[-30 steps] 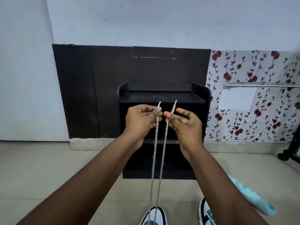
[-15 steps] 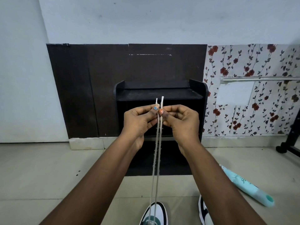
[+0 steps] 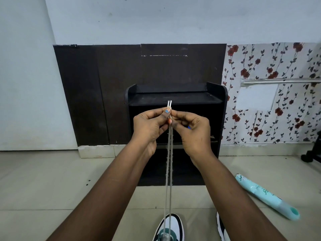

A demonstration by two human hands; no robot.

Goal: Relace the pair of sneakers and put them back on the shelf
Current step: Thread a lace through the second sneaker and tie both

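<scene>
A white and black sneaker (image 3: 171, 225) stands on the floor at the bottom edge, toe pointing away. Two strands of its pale shoelace (image 3: 168, 171) run taut from it up to my hands. My left hand (image 3: 150, 125) and my right hand (image 3: 189, 129) meet in front of me, and each pinches the lace near its ends. The two lace tips stick up side by side just above my fingers. The second sneaker (image 3: 221, 228) shows only as a sliver behind my right forearm. A low black shelf (image 3: 175, 99) stands against the wall ahead.
A teal tube-shaped object (image 3: 267, 199) lies on the tiled floor at the right. A dark wall panel (image 3: 97, 94) backs the shelf, with flowered wallpaper (image 3: 278, 70) to its right. Something black on a wheel (image 3: 311, 157) sits at the right edge.
My hands have come together, so the two lace ends that stood apart are now side by side and level. The view has tilted down slightly.
</scene>
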